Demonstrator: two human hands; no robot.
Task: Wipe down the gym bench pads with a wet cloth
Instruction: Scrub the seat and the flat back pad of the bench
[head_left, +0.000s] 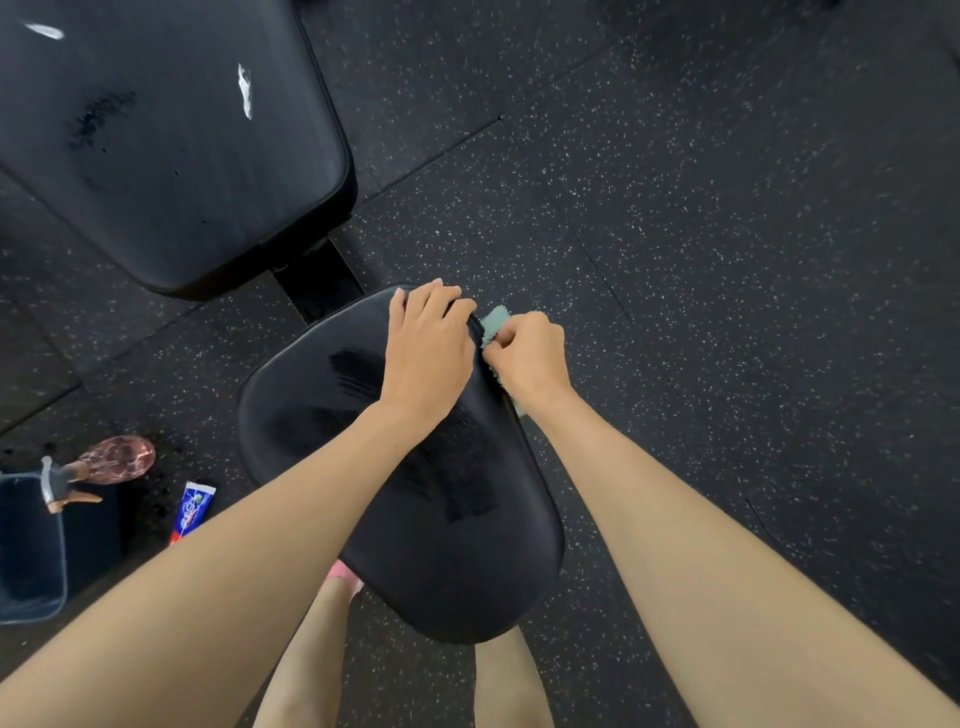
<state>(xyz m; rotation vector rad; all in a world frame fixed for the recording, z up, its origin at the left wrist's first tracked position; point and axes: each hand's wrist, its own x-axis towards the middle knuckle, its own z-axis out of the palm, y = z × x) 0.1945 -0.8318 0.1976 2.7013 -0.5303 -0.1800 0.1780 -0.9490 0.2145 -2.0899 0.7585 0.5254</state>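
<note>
A black seat pad (311, 415) of the gym bench lies below me, with dark wet streaks on its top. My left hand (428, 348) rests on the pad's far right corner, fingers curled over the edge. My right hand (530, 358) grips a light green cloth (493, 322) against the pad's right side edge. Most of the cloth is hidden under that hand. The larger black back pad (171, 145) stands at the upper left, with two white scuffs and a dark wet patch.
A black metal frame bar (322, 280) joins the two pads. On the speckled rubber floor at the left stand a dark blue bin (31, 551), a pink spray bottle (114, 460) and a toothpaste tube (192, 509). My legs and a pink shoe (343, 574) are under the seat.
</note>
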